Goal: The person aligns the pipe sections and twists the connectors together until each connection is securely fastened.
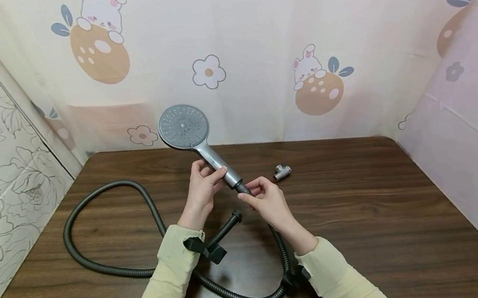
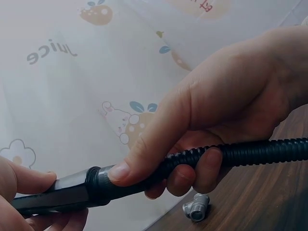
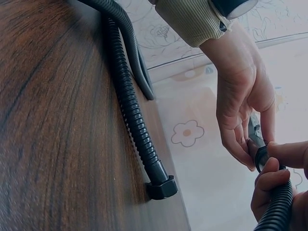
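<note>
My left hand (image 1: 201,189) grips the handle of a grey shower head (image 1: 183,127), its round spray face tilted up at the upper left. With thumb and fingers my right hand (image 1: 268,200) holds the end of a black ribbed shower hose (image 2: 262,153), right at the base of the handle. In the left wrist view the hose's collar (image 2: 103,180) meets the handle end under the right thumb. From the right hand the hose runs down and loops left across the table. Its free end carries a black hex nut (image 3: 162,187), which lies between the forearms in the head view.
A small silver tee fitting (image 1: 282,172) lies on the dark wooden table (image 1: 365,213), right of the hands. Behind the table hangs a patterned curtain (image 1: 250,26). The hose's large loop (image 1: 68,232) spreads over the table's left side, passing under the left forearm.
</note>
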Motion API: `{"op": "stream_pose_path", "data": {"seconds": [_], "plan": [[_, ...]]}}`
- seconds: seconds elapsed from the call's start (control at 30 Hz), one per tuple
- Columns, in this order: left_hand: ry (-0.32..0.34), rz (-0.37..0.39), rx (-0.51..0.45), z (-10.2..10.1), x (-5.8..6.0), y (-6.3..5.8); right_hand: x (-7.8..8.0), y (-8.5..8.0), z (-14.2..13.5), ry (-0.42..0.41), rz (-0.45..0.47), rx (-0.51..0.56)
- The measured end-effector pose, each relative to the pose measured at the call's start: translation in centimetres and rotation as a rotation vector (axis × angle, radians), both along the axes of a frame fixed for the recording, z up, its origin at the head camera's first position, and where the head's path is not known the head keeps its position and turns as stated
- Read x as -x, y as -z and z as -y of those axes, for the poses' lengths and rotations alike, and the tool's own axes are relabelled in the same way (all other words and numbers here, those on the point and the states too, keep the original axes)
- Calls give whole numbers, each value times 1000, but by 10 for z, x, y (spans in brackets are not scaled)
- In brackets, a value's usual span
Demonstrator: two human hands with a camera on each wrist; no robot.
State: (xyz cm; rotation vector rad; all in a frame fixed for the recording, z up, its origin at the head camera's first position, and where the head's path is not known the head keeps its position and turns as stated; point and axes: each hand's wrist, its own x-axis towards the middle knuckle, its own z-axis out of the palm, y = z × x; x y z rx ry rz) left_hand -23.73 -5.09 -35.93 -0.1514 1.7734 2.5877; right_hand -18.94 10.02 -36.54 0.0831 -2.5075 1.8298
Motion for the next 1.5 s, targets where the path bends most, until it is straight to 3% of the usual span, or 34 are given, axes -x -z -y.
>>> {"op": "stream_pose_path", "data": {"seconds": [0.2,1.5], "plan": [[-2,4,2,1,0,1,3,6,-1,5,11,1],[-7,0,-3,1,0,1,2,5,0,-6,25,32]]}}
